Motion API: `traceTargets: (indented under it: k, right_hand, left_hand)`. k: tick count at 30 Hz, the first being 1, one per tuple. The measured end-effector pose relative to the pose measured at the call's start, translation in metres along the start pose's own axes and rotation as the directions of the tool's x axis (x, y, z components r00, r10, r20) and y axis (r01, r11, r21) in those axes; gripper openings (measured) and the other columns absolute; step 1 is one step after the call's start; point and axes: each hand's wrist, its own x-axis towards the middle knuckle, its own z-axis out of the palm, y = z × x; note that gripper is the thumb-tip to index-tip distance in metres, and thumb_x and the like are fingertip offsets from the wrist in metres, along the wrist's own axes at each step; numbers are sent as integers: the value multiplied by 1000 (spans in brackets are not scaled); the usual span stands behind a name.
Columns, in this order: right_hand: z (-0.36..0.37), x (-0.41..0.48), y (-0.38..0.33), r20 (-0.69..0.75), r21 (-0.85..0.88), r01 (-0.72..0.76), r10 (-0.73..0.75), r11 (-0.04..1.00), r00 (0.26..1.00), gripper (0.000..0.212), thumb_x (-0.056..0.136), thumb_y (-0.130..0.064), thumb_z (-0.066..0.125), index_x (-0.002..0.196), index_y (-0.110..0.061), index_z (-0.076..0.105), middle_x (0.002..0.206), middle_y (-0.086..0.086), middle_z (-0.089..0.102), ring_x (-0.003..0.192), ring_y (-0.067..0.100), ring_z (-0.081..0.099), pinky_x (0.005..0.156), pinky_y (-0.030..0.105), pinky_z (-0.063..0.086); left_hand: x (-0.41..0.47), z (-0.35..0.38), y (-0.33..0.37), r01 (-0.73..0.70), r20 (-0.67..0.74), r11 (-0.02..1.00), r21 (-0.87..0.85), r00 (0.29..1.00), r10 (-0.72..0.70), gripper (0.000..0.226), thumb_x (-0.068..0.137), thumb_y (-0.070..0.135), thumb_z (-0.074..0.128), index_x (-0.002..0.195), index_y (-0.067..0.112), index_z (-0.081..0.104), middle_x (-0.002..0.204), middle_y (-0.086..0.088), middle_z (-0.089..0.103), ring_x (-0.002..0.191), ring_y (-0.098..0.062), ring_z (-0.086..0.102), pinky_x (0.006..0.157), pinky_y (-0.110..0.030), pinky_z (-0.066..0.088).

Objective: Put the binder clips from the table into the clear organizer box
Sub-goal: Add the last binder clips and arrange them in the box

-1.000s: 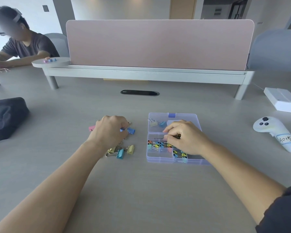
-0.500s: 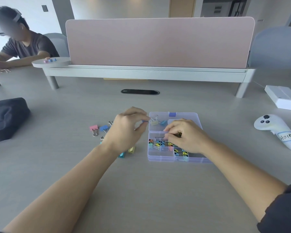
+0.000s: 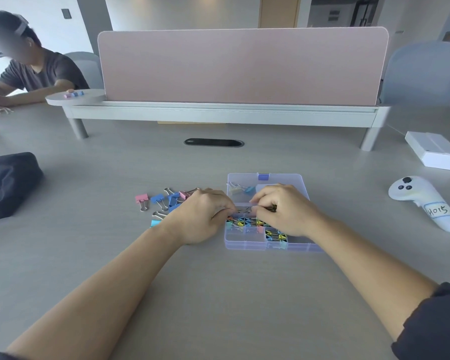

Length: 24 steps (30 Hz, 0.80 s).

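A clear organizer box [image 3: 244, 242] lies on the grey table, its middle compartments packed with small coloured binder clips [image 3: 247, 222]. Two clips [image 3: 240, 189] sit in its far left compartment. My left hand [image 3: 202, 216] rests at the box's left edge, fingertips pinching a binder clip [image 3: 243, 210] by its wire handles over the middle row. My right hand [image 3: 283, 210] covers the box's centre, fingers curled onto the same clip and the row beneath. Loose pink and blue binder clips [image 3: 164, 200] lie on the table left of my left hand.
A white controller [image 3: 424, 201] lies to the right, a white box [image 3: 434, 149] behind it. A dark bag [image 3: 8, 181] sits at the left. A pink desk divider [image 3: 242, 66] on a raised shelf crosses the back. Another person sits at the far left.
My left hand left the loose pile with a clip and moved right and down to the box's middle row, meeting my right hand, which stayed in place.
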Motion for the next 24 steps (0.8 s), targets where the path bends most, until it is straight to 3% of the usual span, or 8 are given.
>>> traceTargets:
  k: [3,6,11,15,18,21,24]
  right_hand:
    - [0,0,0,-12,0,4,-4,1000,1000,35,89,-22,58,57,-9,65,102,-11,68,85,0,50,71,5,28]
    - [0,0,-2,-8,4,13,-13,1000,1000,36,89,-23,58,57,-10,64,101,-11,68,86,5,51,72,15,32]
    - [0,-1,-2,-19,-24,6,-7,1000,1000,35,89,-25,58,57,-12,64,102,-13,67,90,10,52,83,27,36]
    - [-1,-2,-3,-52,10,11,-11,1000,999,33,89,-21,58,58,-9,65,98,-10,69,90,12,55,86,27,38]
    - [-1,-1,-4,-64,21,22,-21,1000,998,31,89,-20,58,59,-13,65,95,-9,69,89,12,56,86,30,42]
    - [-1,-2,-5,-74,2,47,-46,999,996,30,88,-21,57,59,-24,57,90,-6,70,89,17,58,83,35,46]
    - [-2,-4,-4,-71,23,60,-59,998,996,19,88,-21,57,74,-21,70,87,-6,68,88,17,57,81,38,47]
  left_hand:
    - [-1,2,2,-33,12,999,-7,999,33,24,89,11,53,105,12,70,98,4,70,91,-11,57,91,-19,37]
    - [-2,4,1,-12,60,1000,4,998,12,29,94,18,47,115,18,68,95,7,70,93,-15,57,93,-23,38]
    - [-3,2,-2,12,68,1000,-6,998,-12,34,93,13,43,114,17,69,99,9,72,87,-14,60,91,-22,39]
    - [-4,2,-3,31,68,1000,-5,997,-30,34,91,8,44,113,15,70,101,5,73,89,-16,61,89,-16,37]
    - [-5,0,-4,43,84,999,-24,996,-41,35,92,9,43,113,16,69,102,3,72,90,-16,58,88,-19,39]
    - [-5,1,-8,73,116,997,-6,991,-71,36,94,14,40,116,23,67,100,1,71,89,-16,57,88,-30,43]
    - [-5,-1,-5,49,114,998,25,992,-51,37,92,10,42,116,22,67,92,0,70,85,-19,56,85,-33,45]
